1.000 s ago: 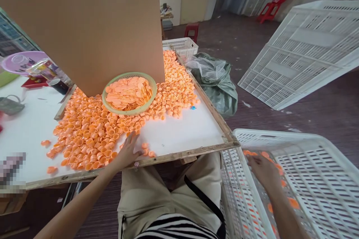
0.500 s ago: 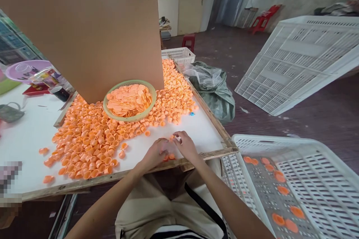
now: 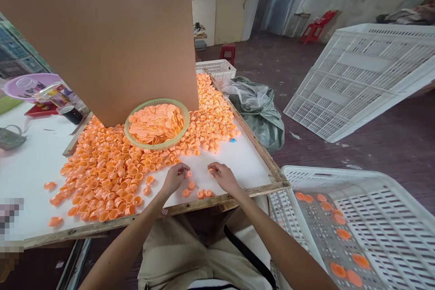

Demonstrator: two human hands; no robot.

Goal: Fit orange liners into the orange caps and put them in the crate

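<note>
My left hand point(image 3: 174, 178) is above the white tabletop near its front edge, thumb and fingers closed on a small orange plastic cup point(image 3: 188, 174). To its right, my right hand point(image 3: 223, 176) pinches another small orange piece point(image 3: 211, 171), mostly covered by the fingers. Between the hands and the edge lie several loose orange cups point(image 3: 201, 194). A large heap of the same cups point(image 3: 108, 176) spreads to the left and behind. On the heap rests a round green-yellow basket point(image 3: 154, 147) full of flat orange discs point(image 3: 156, 122).
A tall brown cardboard panel point(image 3: 118, 45) stands behind the basket. Wooden strips point(image 3: 251, 145) edge the table. At my right, a white crate point(image 3: 390, 217) holds a few orange discs. Stacked white crates point(image 3: 360, 81) and a green sack point(image 3: 258, 113) are farther off.
My hands have moved apart, the left one shifting left and slightly up with an orange cup. More loose cups now show on the table between them.
</note>
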